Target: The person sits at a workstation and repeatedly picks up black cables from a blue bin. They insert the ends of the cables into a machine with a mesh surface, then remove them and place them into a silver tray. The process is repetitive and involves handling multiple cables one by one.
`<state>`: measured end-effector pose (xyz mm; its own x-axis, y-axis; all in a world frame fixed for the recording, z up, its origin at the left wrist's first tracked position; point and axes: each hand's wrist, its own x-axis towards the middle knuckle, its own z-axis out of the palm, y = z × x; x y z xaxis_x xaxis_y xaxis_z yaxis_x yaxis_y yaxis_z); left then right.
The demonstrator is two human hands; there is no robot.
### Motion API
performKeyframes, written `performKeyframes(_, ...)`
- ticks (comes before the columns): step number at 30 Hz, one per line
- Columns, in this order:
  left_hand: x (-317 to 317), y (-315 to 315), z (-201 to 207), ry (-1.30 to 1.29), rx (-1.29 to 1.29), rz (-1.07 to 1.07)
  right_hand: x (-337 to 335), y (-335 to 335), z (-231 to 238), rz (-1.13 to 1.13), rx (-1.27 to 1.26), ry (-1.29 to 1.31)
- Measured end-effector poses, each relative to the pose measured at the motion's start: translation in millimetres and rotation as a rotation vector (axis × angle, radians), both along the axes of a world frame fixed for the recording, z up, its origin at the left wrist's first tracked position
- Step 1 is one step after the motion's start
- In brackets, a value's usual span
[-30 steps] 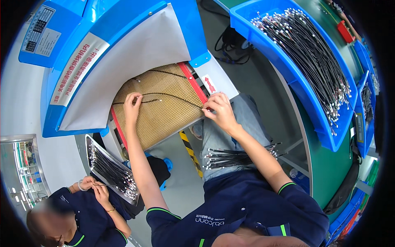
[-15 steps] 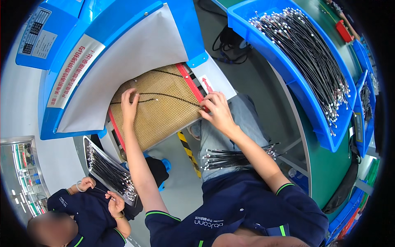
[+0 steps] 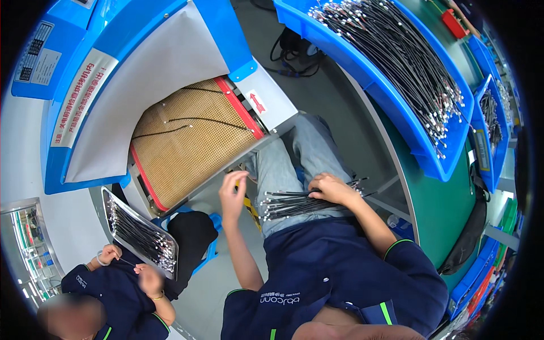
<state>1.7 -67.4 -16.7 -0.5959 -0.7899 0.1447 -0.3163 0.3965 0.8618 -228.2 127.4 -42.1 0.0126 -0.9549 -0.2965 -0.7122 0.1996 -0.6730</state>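
Observation:
A bundle of thin black cables (image 3: pixel 283 205) with small white connectors lies across my lap. My right hand (image 3: pixel 333 189) rests on this bundle, its fingers bent down and closed on the black cables; how many they grip is hidden. In the air between the conveyor and my lap is my left hand (image 3: pixel 232 198), slightly blurred, fingers loosely bent and apart with nothing visible in them. On the tan mesh conveyor belt (image 3: pixel 187 164) several black cables lie apart, among them one cable (image 3: pixel 218 122) reaching the red right edge and a shorter cable (image 3: pixel 161 132).
A blue machine (image 3: pixel 218 34) with a white flexible curtain (image 3: pixel 153 73) covers the belt's far part. At the right, a blue bin (image 3: pixel 368 85) full of black cables stands on a green table (image 3: pixel 447 226). Lower left, a co-worker's hands (image 3: pixel 150 280) work beside a tray of cables (image 3: pixel 141 238).
Both hands have left the belt, where the cable stretched between them now lies. My right hand has come down to the lap bundle; my left has drawn back right. The view has shifted.

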Motion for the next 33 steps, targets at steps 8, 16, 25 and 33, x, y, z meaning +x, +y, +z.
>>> performKeyframes(8,8,52,-25,-0.157,0.183,-0.110,3,0,4,-0.010,-0.013,-0.012)
performKeyframes(16,-4,74,-28,-0.197,0.149,-0.275,3,6,13,-0.131,-0.076,-0.100)
performKeyframes(25,-3,69,-25,-0.236,0.043,-0.312,-6,2,29,-0.132,-0.057,-0.200)
performKeyframes(33,25,48,-26,-0.311,0.195,-0.129,-43,16,39,-0.206,0.070,-0.083)
